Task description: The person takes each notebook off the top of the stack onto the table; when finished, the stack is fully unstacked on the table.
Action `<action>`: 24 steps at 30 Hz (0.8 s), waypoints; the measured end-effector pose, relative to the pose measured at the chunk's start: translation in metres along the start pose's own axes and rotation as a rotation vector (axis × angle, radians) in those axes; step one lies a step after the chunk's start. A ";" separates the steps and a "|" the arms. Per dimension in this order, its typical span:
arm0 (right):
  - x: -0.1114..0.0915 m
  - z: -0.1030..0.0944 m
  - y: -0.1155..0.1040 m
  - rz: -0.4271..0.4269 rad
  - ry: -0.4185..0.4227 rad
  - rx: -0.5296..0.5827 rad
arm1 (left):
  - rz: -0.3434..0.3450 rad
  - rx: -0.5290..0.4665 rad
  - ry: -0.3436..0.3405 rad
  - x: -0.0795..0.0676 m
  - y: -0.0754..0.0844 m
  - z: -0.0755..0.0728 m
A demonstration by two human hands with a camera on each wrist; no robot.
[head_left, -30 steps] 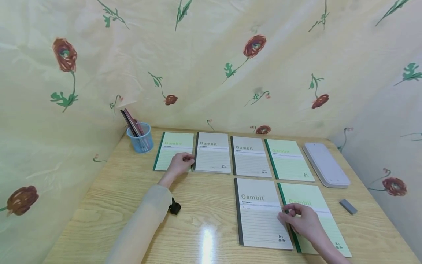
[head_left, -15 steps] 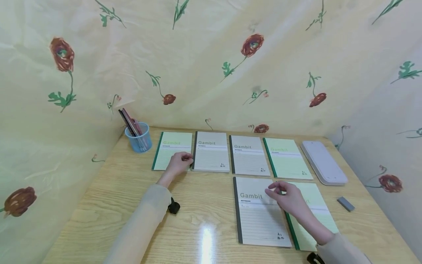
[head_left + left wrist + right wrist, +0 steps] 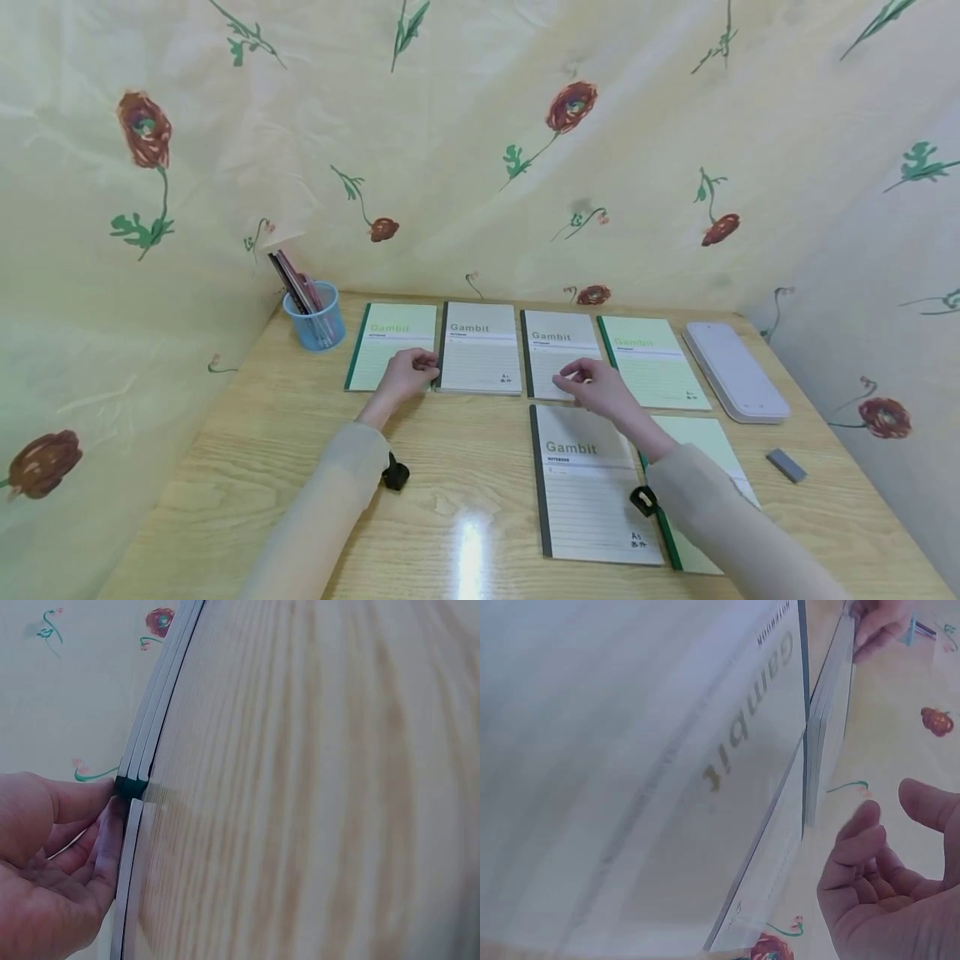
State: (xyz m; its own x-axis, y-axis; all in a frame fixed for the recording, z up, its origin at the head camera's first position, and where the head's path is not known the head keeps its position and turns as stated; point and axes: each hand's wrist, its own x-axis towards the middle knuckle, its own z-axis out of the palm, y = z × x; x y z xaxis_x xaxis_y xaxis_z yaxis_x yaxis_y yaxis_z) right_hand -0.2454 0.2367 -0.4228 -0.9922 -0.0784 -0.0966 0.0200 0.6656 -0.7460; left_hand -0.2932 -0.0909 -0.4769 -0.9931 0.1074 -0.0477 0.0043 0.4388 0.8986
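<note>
In the head view, my left hand [image 3: 408, 372] lies over the green-spined notebook [image 3: 378, 362] at the left of the back row. Its thumb and fingers pinch the spine edge of the grey notebooks [image 3: 480, 358] beside it; the left wrist view shows these stacked, dark spine corner [image 3: 131, 786] at the fingertips. My right hand [image 3: 596, 387] hovers over the lower part of another grey notebook [image 3: 562, 333]. Its fingers are loosely bent, thumb apart from them, with nothing between. Below that forearm lie a larger-looking grey notebook [image 3: 592, 500] and a green one [image 3: 712, 437], partly covered by the sleeve.
Another green notebook [image 3: 660, 367] ends the back row, beside a pale flat case [image 3: 735, 371]. A grey eraser-like block [image 3: 786, 465] lies at right. A blue cup [image 3: 318, 325] of pencils stands back left, near the flowered cloth [image 3: 465, 150] behind the table.
My right hand has moved forward and left, from the edge between the two front notebooks to over the third back-row notebook. The left hand stays at the stack's spine.
</note>
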 end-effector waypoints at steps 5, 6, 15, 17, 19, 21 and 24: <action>0.024 0.008 -0.009 0.012 -0.042 -0.047 | 0.005 -0.001 0.006 0.001 0.000 0.000; 0.028 0.010 -0.011 0.016 -0.051 -0.054 | 0.006 -0.001 0.007 0.001 0.000 0.000; 0.061 0.030 -0.020 0.022 -0.062 -0.080 | 0.006 0.007 -0.006 0.001 0.002 -0.001; 0.066 0.033 -0.021 -0.003 -0.053 -0.108 | 0.003 0.007 -0.008 0.001 0.002 -0.001; 0.070 0.037 -0.021 -0.012 -0.041 -0.126 | -0.009 0.005 -0.008 0.000 0.003 -0.001; 0.073 0.041 -0.021 -0.005 -0.033 -0.135 | -0.019 0.009 -0.011 0.000 0.004 -0.001; 0.076 0.048 -0.020 0.016 -0.037 -0.136 | -0.037 0.012 -0.015 -0.002 0.005 0.000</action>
State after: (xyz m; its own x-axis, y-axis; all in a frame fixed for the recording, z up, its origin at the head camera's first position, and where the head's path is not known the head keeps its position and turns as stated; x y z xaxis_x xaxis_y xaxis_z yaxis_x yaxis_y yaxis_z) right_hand -0.3154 0.1825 -0.4469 -0.9866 -0.0923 -0.1342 0.0169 0.7615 -0.6480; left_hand -0.2914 -0.0893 -0.4725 -0.9907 0.1039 -0.0876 -0.0313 0.4530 0.8909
